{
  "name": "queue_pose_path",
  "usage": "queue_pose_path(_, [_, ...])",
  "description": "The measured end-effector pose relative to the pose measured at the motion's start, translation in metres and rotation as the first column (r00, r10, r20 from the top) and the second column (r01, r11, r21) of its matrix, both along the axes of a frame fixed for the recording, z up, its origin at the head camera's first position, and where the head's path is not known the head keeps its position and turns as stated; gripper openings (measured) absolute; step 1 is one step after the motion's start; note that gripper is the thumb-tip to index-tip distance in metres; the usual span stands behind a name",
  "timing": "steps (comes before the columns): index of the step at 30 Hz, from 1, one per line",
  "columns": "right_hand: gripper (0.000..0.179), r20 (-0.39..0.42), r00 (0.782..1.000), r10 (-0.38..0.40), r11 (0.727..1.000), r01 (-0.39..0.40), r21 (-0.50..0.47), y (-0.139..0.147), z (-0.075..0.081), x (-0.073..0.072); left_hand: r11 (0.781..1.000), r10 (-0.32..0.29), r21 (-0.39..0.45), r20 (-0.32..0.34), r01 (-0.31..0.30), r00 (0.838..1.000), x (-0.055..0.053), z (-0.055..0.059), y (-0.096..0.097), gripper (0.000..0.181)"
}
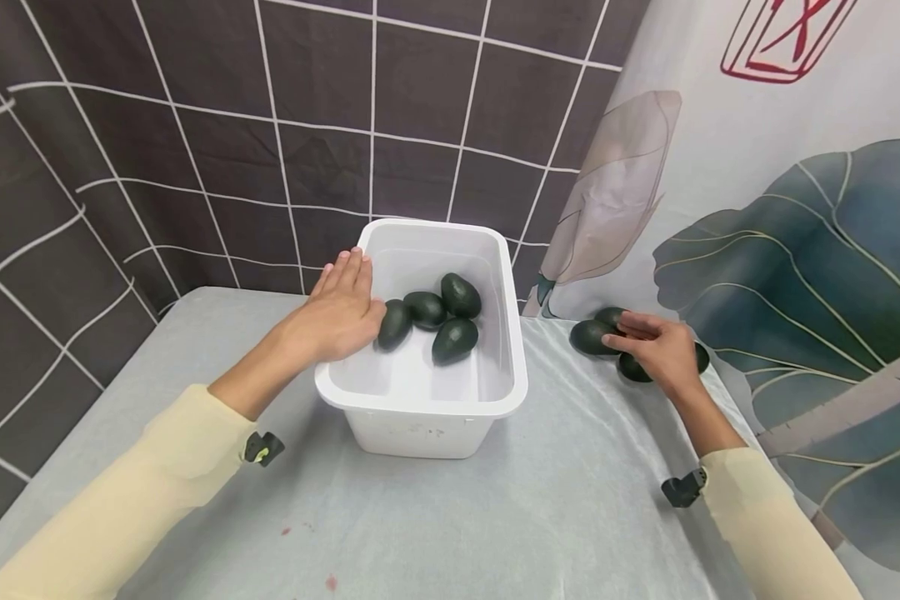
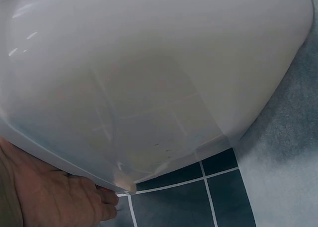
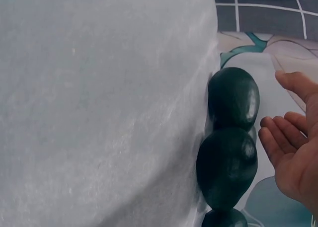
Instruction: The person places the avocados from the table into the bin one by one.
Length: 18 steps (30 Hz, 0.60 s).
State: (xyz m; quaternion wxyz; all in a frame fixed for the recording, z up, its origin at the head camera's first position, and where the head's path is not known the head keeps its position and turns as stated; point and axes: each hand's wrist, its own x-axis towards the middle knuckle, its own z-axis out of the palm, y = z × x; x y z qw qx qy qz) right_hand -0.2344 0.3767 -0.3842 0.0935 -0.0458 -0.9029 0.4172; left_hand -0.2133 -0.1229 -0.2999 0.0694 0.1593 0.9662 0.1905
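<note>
A white plastic tub [image 1: 420,429] stands on the cloth-covered table, with several dark green avocados [image 1: 454,340] lying inside it. My left hand [image 1: 339,310] lies across the tub's left rim, fingers extended. The left wrist view shows that hand [image 2: 62,197] against the tub's outer side [image 2: 164,88]. To the right, my right hand [image 1: 662,348] hovers over a group of avocados [image 1: 591,337], thumb apart from the lightly bent fingers. From the right wrist, an avocado [image 3: 227,165] sits in a row with others beside the hand [image 3: 295,147], with a gap between; the hand holds nothing.
Behind the tub hangs a dark curtain [image 1: 330,167] with white grid lines. A pale curtain with large leaf prints [image 1: 810,233] borders the right edge, close to the loose avocados. Grey cloth [image 1: 450,525] covers the table in front.
</note>
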Motion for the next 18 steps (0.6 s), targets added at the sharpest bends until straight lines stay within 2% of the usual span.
queue_pose_path(7, [0.072, 0.02, 1.0, 0.009, 0.997, -0.011, 0.078, 0.002, -0.003, -0.004, 1.0, 0.004, -0.002, -0.006, -0.004, 1.0, 0.0, 0.0, 0.0, 0.079])
queue_pose_path(13, [0.073, 0.039, 0.999, 0.016, 0.994, -0.02, 0.104, 0.004, -0.007, -0.008, 1.0, 0.004, -0.001, -0.002, -0.004, 1.0, 0.0, 0.0, 0.001, 0.079])
queue_pose_path(18, [0.076, 0.068, 0.997, 0.034, 0.984, -0.045, 0.17, 0.008, -0.01, -0.012, 1.0, 0.003, -0.003, -0.001, -0.003, 1.0, 0.0, 0.0, 0.001, 0.079])
